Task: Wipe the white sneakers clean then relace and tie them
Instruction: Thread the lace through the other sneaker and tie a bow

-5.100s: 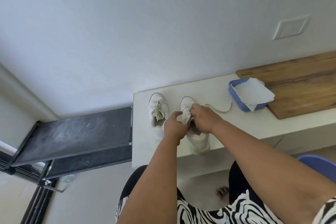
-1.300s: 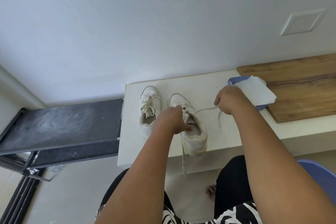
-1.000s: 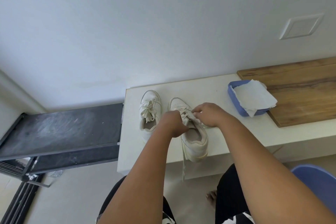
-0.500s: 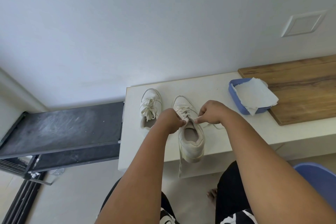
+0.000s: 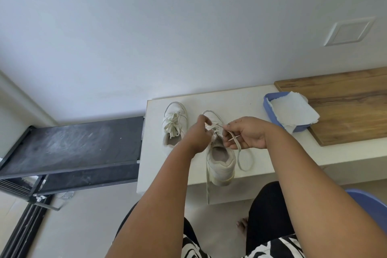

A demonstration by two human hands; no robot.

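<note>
Two white sneakers stand side by side on the white counter [image 5: 261, 159], toes toward the wall. The left sneaker [image 5: 174, 123] carries a finished bow over its tongue, so its relacing and tying appear complete. The right sneaker [image 5: 219, 159] is still in work: its heel overhangs the counter's front edge and its lace [image 5: 238, 153] is threaded through the eyelets but not tied. One free end hangs down past the counter edge beside the heel; the other loops across the counter to the right of the shoe. The left hand [image 5: 198, 137] has its fingers curled at the upper eyelets, pinching the lace near the tongue. The right hand [image 5: 247, 135] pinches the other run of lace between thumb and fingertips, with the slack trailing beneath the palm. The wiping stage is judged complete, since the paper towel [image 5: 293, 111] lies unused in the blue tray [image 5: 267, 107], well apart from both hands. The remaining work is judged to be tightening the right sneaker's lace and tying its bow. Compared with the frame half a second earlier, the right hand has drawn away from the shoe to the right, pulling out a longer run of lace, while the left hand remains at the eyelets and the left sneaker has not moved.
</note>
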